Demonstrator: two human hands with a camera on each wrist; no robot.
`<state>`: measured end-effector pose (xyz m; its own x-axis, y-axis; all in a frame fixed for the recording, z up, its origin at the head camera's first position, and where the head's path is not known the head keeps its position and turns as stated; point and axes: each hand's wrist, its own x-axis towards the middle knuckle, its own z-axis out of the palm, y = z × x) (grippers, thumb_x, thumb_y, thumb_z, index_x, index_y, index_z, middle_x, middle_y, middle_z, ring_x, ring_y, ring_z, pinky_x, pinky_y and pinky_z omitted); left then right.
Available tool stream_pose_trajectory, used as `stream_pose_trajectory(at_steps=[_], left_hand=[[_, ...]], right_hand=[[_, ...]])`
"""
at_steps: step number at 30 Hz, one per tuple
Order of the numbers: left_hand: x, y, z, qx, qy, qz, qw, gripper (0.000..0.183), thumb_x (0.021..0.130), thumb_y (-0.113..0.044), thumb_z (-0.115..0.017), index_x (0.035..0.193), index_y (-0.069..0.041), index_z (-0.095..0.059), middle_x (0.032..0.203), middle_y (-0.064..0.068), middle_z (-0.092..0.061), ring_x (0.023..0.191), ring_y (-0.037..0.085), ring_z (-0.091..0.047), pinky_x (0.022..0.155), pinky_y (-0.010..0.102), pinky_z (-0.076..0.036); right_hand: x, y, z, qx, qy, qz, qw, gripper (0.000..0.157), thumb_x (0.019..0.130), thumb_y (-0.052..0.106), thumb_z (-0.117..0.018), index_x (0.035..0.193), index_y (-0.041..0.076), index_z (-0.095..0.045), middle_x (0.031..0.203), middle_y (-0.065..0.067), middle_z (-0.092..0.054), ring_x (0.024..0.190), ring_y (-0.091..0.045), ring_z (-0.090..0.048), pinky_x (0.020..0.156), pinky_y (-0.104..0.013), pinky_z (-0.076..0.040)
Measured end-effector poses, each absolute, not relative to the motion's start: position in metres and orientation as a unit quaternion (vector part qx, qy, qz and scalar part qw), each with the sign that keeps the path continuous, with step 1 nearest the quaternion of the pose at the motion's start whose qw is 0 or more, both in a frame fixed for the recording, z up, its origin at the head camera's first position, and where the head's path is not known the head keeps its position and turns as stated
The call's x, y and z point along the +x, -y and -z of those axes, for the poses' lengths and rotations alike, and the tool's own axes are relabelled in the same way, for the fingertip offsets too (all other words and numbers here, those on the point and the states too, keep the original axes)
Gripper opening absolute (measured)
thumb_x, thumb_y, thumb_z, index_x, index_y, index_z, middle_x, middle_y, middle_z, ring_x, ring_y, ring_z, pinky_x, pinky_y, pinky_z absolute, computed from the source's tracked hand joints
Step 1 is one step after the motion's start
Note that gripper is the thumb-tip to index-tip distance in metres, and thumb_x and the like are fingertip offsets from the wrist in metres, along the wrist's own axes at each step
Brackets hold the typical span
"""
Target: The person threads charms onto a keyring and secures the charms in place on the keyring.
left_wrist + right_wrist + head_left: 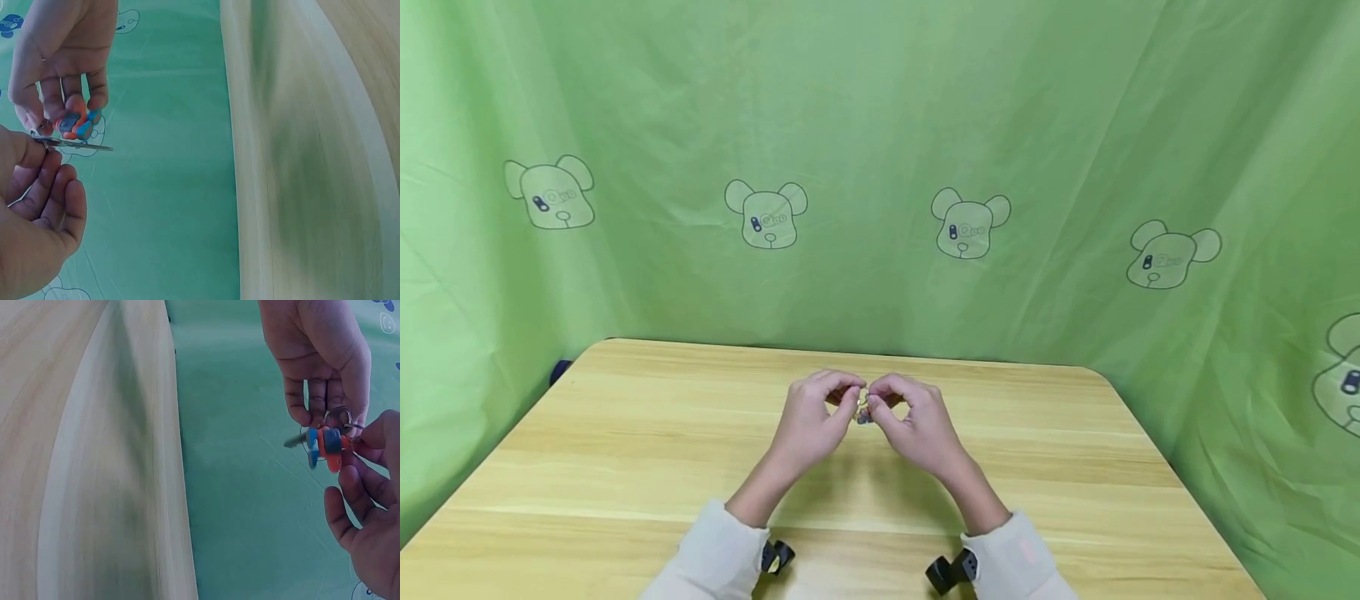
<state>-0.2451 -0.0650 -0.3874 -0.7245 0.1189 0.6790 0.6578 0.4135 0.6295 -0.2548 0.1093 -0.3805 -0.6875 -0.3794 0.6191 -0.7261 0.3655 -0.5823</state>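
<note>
Both hands meet over the table in the head view. My left hand point(809, 417) pinches a metal key ring between thumb and fingertips, and a silver key point(84, 145) hangs from it. Across from it, my right hand point(919, 418) pinches the small metal link at the top of an orange and blue figure charm point(332, 449). The charm dangles just below the fingertips, close beside the key. In the right wrist view the ring point(340, 415) shows between the two hands; the fingertips hide part of it.
A light wooden table point(625, 467) with rounded far corners lies beneath the hands. Green curtains point(865, 100) printed with bear heads surround it. A small black camera sits at each wrist, by the pale sleeves point(1015, 554).
</note>
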Motion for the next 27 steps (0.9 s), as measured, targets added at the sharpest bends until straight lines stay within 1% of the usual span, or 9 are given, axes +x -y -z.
stream_pose_trajectory(at_steps=[4, 6, 11, 14, 18, 21, 23, 27], left_hand=[[-0.243, 0.063, 0.385, -0.236, 0.791, 0.489, 0.281, 0.011, 0.089, -0.005, -0.061, 0.095, -0.006, -0.071, 0.084, 0.0, -0.068, 0.07, 0.006, -0.061, 0.064, 0.022, -0.053], [-0.242, 0.063, 0.384, -0.23, 0.789, 0.495, 0.281, 0.011, 0.09, -0.005, -0.061, 0.095, -0.006, -0.07, 0.086, 0.001, -0.069, 0.07, 0.006, -0.061, 0.064, 0.023, -0.053], [-0.243, 0.065, 0.382, -0.231, 0.786, 0.508, 0.266, 0.014, 0.089, -0.003, -0.061, 0.1, -0.004, -0.069, 0.085, 0.001, -0.069, 0.071, 0.006, -0.062, 0.066, 0.023, -0.054], [-0.244, 0.067, 0.382, -0.25, 0.787, 0.498, 0.264, 0.015, 0.09, -0.004, -0.061, 0.102, -0.005, -0.069, 0.085, 0.0, -0.069, 0.072, 0.006, -0.063, 0.068, 0.023, -0.054], [-0.245, 0.072, 0.381, -0.278, 0.792, 0.462, 0.286, 0.011, 0.092, -0.01, -0.063, 0.1, -0.006, -0.07, 0.086, -0.001, -0.069, 0.075, 0.006, -0.063, 0.068, 0.022, -0.054], [-0.247, 0.076, 0.38, -0.288, 0.797, 0.441, 0.296, 0.009, 0.091, -0.012, -0.064, 0.096, -0.007, -0.07, 0.085, -0.003, -0.069, 0.075, 0.005, -0.062, 0.068, 0.022, -0.053], [-0.247, 0.079, 0.379, -0.288, 0.798, 0.441, 0.292, 0.007, 0.09, -0.012, -0.065, 0.093, -0.009, -0.07, 0.084, -0.004, -0.069, 0.075, 0.004, -0.062, 0.068, 0.022, -0.053], [-0.246, 0.081, 0.377, -0.279, 0.796, 0.466, 0.267, 0.006, 0.089, -0.01, -0.065, 0.091, -0.009, -0.071, 0.082, -0.004, -0.07, 0.073, 0.003, -0.063, 0.067, 0.022, -0.053]], right_hand=[[-0.252, -0.107, 0.378, 0.34, 0.796, -0.472, 0.167, 0.007, 0.094, 0.011, -0.058, 0.094, 0.009, -0.065, 0.083, 0.002, -0.067, 0.078, -0.012, -0.063, 0.071, -0.031, -0.053], [-0.249, -0.104, 0.375, 0.333, 0.788, -0.495, 0.149, 0.007, 0.094, 0.009, -0.058, 0.095, 0.005, -0.065, 0.084, -0.003, -0.067, 0.079, -0.016, -0.063, 0.072, -0.032, -0.053], [-0.233, -0.098, 0.358, 0.312, 0.774, -0.54, 0.11, 0.008, 0.093, 0.002, -0.057, 0.095, -0.004, -0.062, 0.082, -0.013, -0.065, 0.073, -0.025, -0.061, 0.065, -0.029, -0.051], [-0.228, -0.097, 0.352, 0.311, 0.774, -0.541, 0.104, 0.008, 0.093, 0.0, -0.056, 0.096, -0.005, -0.061, 0.079, -0.014, -0.064, 0.07, -0.028, -0.06, 0.063, -0.028, -0.051], [-0.232, -0.1, 0.356, 0.317, 0.773, -0.539, 0.11, 0.008, 0.093, 0.0, -0.056, 0.097, -0.004, -0.062, 0.077, -0.014, -0.063, 0.068, -0.03, -0.059, 0.062, -0.03, -0.05], [-0.241, -0.104, 0.365, 0.328, 0.775, -0.529, 0.113, 0.008, 0.094, 0.005, -0.057, 0.097, 0.001, -0.063, 0.077, -0.01, -0.064, 0.067, -0.027, -0.06, 0.062, -0.03, -0.05], [-0.247, -0.106, 0.371, 0.338, 0.777, -0.519, 0.111, 0.009, 0.095, 0.009, -0.057, 0.098, 0.004, -0.064, 0.078, -0.006, -0.064, 0.068, -0.024, -0.061, 0.063, -0.032, -0.05], [-0.251, -0.108, 0.375, 0.361, 0.781, -0.496, 0.118, 0.011, 0.096, 0.016, -0.056, 0.1, 0.011, -0.064, 0.08, -0.001, -0.065, 0.071, -0.016, -0.061, 0.064, -0.031, -0.051]])
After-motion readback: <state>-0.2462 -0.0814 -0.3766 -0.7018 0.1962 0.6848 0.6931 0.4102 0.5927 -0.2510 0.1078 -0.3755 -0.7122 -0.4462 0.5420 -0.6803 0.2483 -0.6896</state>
